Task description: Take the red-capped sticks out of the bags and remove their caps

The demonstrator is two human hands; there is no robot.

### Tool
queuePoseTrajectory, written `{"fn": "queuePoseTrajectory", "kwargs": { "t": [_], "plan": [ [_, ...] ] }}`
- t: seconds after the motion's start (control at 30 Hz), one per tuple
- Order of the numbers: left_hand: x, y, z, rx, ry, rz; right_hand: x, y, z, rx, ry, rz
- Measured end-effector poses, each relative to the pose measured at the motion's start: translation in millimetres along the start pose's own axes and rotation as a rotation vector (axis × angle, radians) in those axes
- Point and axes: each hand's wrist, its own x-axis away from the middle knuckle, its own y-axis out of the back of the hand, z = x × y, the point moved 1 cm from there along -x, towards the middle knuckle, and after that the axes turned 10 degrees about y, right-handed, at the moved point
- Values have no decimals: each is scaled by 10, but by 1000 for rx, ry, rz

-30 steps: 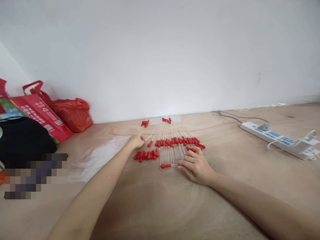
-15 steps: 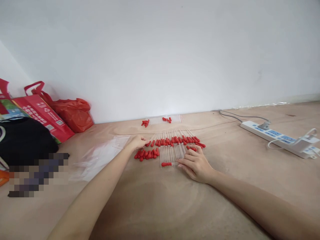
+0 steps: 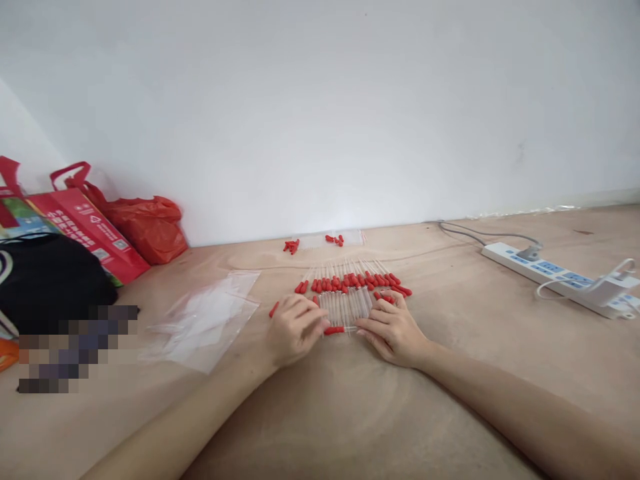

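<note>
My right hand (image 3: 393,330) pinches the glass tube of a dropper whose red rubber bulb (image 3: 334,330) points left. The dropper lies level, close above the near ends of a row of bare glass tubes (image 3: 345,305). My left hand (image 3: 299,327) is curled at the bulb's left end, its fingertips closed against it. It mostly covers a pile of loose red bulbs (image 3: 273,309). Beyond both hands lies a row of droppers (image 3: 350,280), red bulbs toward me and tubes pointing away. Further red bulbs (image 3: 384,298) lie beside my right fingers.
Clear zip bags (image 3: 215,320) lie left of my left hand. By the wall are another clear bag (image 3: 313,240) and small groups of red bulbs (image 3: 291,247). A power strip (image 3: 555,277) with cables is on the right; red bags (image 3: 150,230) and a black bag (image 3: 50,287) stand left.
My left hand has come back from the left end of the dropper row toward me and right, to the bulb of the held dropper. My right hand has stayed in place.
</note>
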Motion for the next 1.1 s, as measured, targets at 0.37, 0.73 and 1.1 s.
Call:
{"fn": "queuePoseTrajectory", "kwargs": {
  "t": [0.37, 0.73, 1.1],
  "plan": [
    [239, -74, -200, -64, -189, -15, 36, 4, 38, -36, 91, 17],
    [254, -43, -257, -38, -234, -10, 33, 34, 69, -91, 91, 31],
    [409, 183, 49, -20, -100, -111, 176, 159, -171, 8, -182, 8]
  ]
}}
